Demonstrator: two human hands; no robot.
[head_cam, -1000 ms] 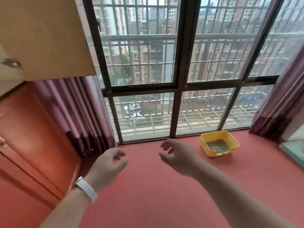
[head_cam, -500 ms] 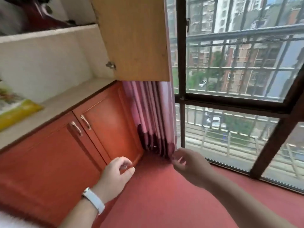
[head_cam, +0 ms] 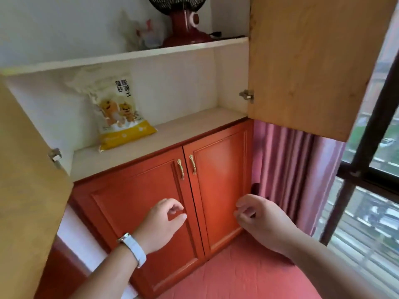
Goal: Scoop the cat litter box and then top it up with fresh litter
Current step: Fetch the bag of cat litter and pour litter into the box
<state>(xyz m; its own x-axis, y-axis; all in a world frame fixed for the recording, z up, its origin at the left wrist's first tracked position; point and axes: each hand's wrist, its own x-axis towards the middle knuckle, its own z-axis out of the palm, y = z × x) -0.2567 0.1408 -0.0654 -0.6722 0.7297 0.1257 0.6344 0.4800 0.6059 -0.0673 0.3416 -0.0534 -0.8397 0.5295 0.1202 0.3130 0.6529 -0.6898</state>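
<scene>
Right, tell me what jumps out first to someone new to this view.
The yellow-and-white cat litter bag leans against the back wall of the open cupboard's lower shelf. Below it are two closed orange cabinet doors, with the left hand and right hand empty before them. A dark red fan stands on the shelf above.

An open pale-wood cupboard door [head_cam: 306, 61] hangs above two shut orange-red panelled cabinet doors [head_cam: 218, 190] with brass handles [head_cam: 192, 164]. Pink pleated curtain [head_cam: 289, 175], dark-framed barred window [head_cam: 367, 190], salmon-red floor [head_cam: 248, 279], daylight.
</scene>
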